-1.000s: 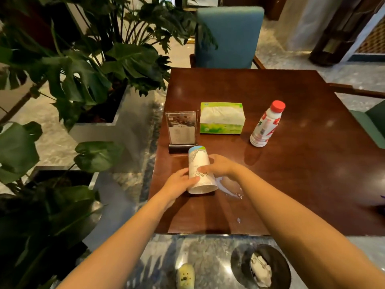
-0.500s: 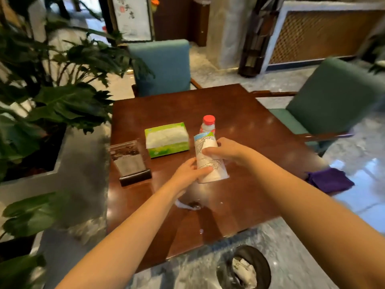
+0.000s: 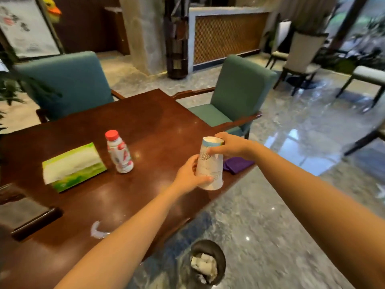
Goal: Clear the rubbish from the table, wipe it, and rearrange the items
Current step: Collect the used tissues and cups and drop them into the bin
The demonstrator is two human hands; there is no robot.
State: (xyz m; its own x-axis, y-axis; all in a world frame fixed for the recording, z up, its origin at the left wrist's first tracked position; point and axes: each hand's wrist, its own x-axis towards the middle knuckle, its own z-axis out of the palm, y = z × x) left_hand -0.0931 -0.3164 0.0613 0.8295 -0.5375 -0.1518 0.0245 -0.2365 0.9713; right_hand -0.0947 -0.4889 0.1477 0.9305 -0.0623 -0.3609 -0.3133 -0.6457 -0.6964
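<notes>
An upside-down white paper cup [image 3: 210, 165] with a blue rim hangs in the air near the table's right edge. My left hand [image 3: 188, 175] grips its lower left side and my right hand [image 3: 228, 146] holds its top. A white spill mark [image 3: 98, 230] lies on the dark wooden table [image 3: 150, 126] near its front edge. A purple cloth [image 3: 237, 164] lies at the right edge, just behind the cup. A black bin [image 3: 208, 262] with crumpled white paper stands on the floor below the cup.
A green tissue box [image 3: 73, 166] and a red-capped white bottle [image 3: 119, 152] stand mid-table. A dark sign holder [image 3: 27, 213] sits at the left front. Two teal chairs [image 3: 68, 82] [image 3: 239, 94] stand at the far and right sides. Glossy marble floor lies to the right.
Both hands lifted the cup off the spill and carried it rightward toward the table's edge. My view swung right, bringing the purple cloth and second chair into sight.
</notes>
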